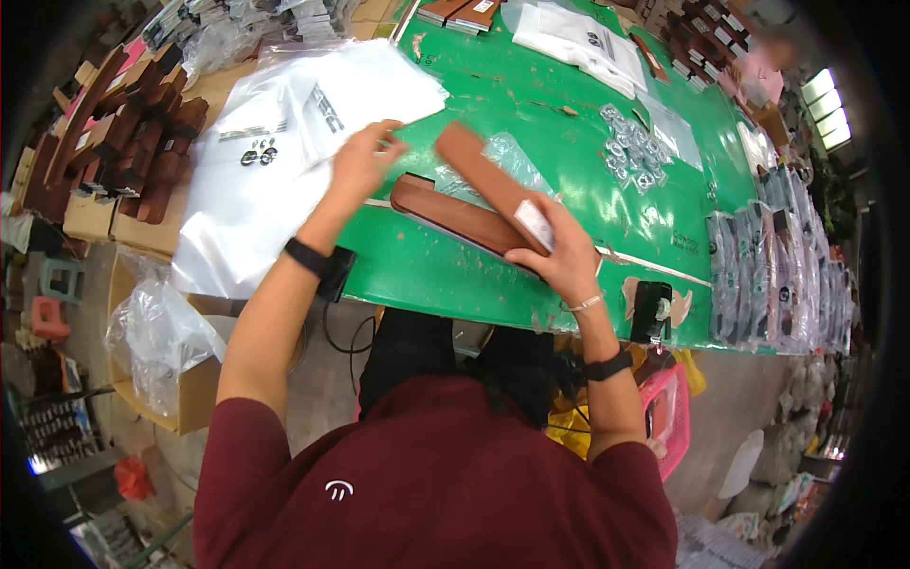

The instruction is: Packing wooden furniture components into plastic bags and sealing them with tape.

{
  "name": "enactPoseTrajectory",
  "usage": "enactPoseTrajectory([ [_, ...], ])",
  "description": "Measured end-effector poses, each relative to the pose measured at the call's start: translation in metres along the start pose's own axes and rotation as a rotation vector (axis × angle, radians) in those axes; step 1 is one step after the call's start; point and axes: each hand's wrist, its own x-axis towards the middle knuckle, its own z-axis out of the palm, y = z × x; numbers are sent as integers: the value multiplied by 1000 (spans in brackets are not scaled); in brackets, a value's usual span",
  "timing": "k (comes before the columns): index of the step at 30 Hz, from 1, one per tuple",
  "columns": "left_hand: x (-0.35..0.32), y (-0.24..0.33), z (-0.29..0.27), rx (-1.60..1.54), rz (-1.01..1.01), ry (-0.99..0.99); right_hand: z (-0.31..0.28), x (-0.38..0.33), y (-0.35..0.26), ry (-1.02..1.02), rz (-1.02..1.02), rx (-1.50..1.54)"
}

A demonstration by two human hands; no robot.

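Note:
My right hand (567,254) is closed on the label end of a long brown wood-look bar (482,173), which slants up and to the left. A white label sits on the bar beside my fingers. Under it, partly covered, a second brown bar (445,213) with a rounded end lies on the green tabletop (436,275). Behind both lies a crumpled clear plastic bag (517,159). My left hand (365,166) is raised over the edge of a pile of clear printed plastic bags (256,199), its fingers slightly blurred and apart, with nothing visible in them.
Several small clear packets (633,150) are heaped on the right. Wrapped bars (777,266) stand along the right edge. Stacked brown bars (142,133) rise at the left. A black device (651,311) sits at the near edge. A person (763,71) is at the far right.

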Motion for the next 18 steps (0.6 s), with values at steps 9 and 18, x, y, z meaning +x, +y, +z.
enactPoseTrajectory([
  [9, 31, 66, 127, 530, 118, -159, -39, -35, 11, 227, 230, 180],
  [18, -19, 85, 53, -102, 465, -235, -58, -16, 26, 249, 197, 174],
])
